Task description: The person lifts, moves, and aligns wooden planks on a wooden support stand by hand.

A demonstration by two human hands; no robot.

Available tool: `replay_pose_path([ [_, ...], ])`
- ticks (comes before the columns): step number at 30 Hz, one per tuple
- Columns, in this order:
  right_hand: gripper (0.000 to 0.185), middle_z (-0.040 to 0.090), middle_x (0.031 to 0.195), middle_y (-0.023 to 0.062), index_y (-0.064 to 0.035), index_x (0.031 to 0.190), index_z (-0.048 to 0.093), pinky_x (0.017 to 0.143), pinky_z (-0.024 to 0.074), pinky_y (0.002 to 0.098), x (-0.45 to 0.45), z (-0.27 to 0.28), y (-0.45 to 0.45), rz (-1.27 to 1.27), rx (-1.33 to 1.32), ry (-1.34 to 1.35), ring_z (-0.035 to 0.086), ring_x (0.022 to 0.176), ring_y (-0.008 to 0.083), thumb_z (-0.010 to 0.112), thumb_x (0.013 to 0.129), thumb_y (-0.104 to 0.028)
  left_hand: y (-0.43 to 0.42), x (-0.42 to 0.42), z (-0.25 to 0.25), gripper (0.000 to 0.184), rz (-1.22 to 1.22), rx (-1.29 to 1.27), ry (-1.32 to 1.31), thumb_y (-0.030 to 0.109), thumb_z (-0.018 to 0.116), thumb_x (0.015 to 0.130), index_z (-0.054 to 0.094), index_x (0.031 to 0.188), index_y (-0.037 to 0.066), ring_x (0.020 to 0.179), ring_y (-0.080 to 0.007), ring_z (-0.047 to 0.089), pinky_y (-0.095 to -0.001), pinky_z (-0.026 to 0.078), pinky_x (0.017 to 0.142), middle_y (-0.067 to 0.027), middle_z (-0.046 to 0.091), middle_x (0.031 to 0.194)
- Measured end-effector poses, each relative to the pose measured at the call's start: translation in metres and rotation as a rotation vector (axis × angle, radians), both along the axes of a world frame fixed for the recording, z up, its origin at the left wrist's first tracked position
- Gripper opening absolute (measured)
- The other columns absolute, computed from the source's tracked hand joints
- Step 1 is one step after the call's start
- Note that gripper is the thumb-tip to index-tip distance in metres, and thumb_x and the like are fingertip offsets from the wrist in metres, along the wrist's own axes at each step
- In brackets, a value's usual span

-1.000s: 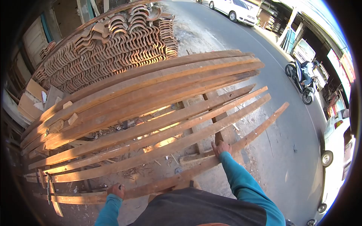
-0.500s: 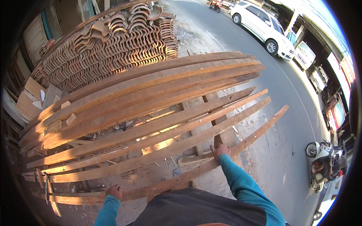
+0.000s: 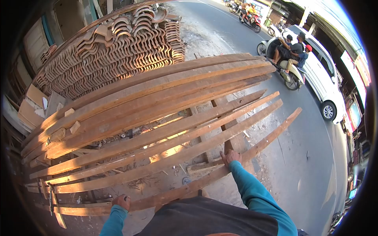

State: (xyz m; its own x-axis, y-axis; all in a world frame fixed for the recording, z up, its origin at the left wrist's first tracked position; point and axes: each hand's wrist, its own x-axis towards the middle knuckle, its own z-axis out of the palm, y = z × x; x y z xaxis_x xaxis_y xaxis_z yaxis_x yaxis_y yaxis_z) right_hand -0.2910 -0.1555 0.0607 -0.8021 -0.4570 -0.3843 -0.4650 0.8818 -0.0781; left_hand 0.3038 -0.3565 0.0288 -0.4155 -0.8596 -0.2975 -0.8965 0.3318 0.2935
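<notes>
A long wooden beam [image 3: 189, 190] runs across just in front of my body, its far end reaching toward the road. My left hand [image 3: 122, 201] is closed around it at the lower left. Farther along to the right, my right hand [image 3: 231, 157] has its fingers wrapped over the same beam. Beyond it lie several more beams side by side, the nearest a separate plank [image 3: 173, 160]. A wider group of thick beams [image 3: 157, 96] rests behind those, with small wood blocks [image 3: 75, 127] on top. My palms and some fingertips are hidden.
Stacked clay roof tiles [image 3: 114, 59] rise behind the beams. Cross supports [image 3: 199, 137] lie under the wood. On the road [image 3: 303, 157] to the right, a motorbike with riders [image 3: 289, 63] passes beside a white car [image 3: 315, 70]; another motorbike [image 3: 252, 19] is farther up.
Both hands stay on the beam, almost unmoved. The white car has come nearer along the road, and a motorbike with riders now shows beside it. The motorbike at the lower right has left view.
</notes>
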Motion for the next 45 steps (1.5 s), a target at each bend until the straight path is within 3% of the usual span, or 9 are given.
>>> replay_pose_path([
  [13,0.066,0.071,0.115,0.0213,-0.0053,0.115,0.068,0.111,0.0377,0.0506,0.001,0.0,0.001,0.009,-0.031,0.029,0.066,0.113,0.0335,0.046,0.094,-0.064,0.0,0.012,-0.021,0.029,0.0,-0.024,0.022,0.035,0.063,0.089,0.069,0.09,0.007,0.086,-0.0446,0.067,-0.0542,0.053,0.08,-0.0228,0.07,0.088],
  [37,0.07,0.07,0.118,0.0215,-0.0063,0.123,0.065,0.115,0.0335,0.0514,0.0,0.003,0.0,0.0,0.005,-0.013,0.065,0.115,0.0337,0.044,0.094,-0.067,0.003,0.0,-0.003,0.03,0.004,-0.055,-0.004,0.036,0.064,0.089,0.072,0.094,0.008,0.089,-0.0429,0.068,-0.0514,0.054,0.083,-0.0213,0.072,0.092],
  [44,0.07,0.069,0.12,0.0215,-0.0068,0.123,0.066,0.114,0.0354,0.0492,0.008,0.012,-0.007,-0.018,0.029,0.048,0.065,0.117,0.034,0.045,0.094,-0.067,0.0,0.02,-0.038,0.032,0.067,0.056,0.015,0.038,0.061,0.089,0.072,0.095,0.009,0.089,-0.0419,0.069,-0.0512,0.054,0.083,-0.0207,0.072,0.094],
  [45,0.069,0.069,0.12,0.0214,-0.0076,0.124,0.066,0.114,0.0351,0.0493,0.006,0.006,-0.006,-0.004,0.052,0.053,0.065,0.117,0.0338,0.044,0.095,-0.067,0.001,0.006,-0.008,0.034,0.048,0.076,-0.053,0.04,0.06,0.089,0.072,0.096,0.009,0.09,-0.041,0.069,-0.0505,0.054,0.083,-0.0191,0.073,0.095],
])
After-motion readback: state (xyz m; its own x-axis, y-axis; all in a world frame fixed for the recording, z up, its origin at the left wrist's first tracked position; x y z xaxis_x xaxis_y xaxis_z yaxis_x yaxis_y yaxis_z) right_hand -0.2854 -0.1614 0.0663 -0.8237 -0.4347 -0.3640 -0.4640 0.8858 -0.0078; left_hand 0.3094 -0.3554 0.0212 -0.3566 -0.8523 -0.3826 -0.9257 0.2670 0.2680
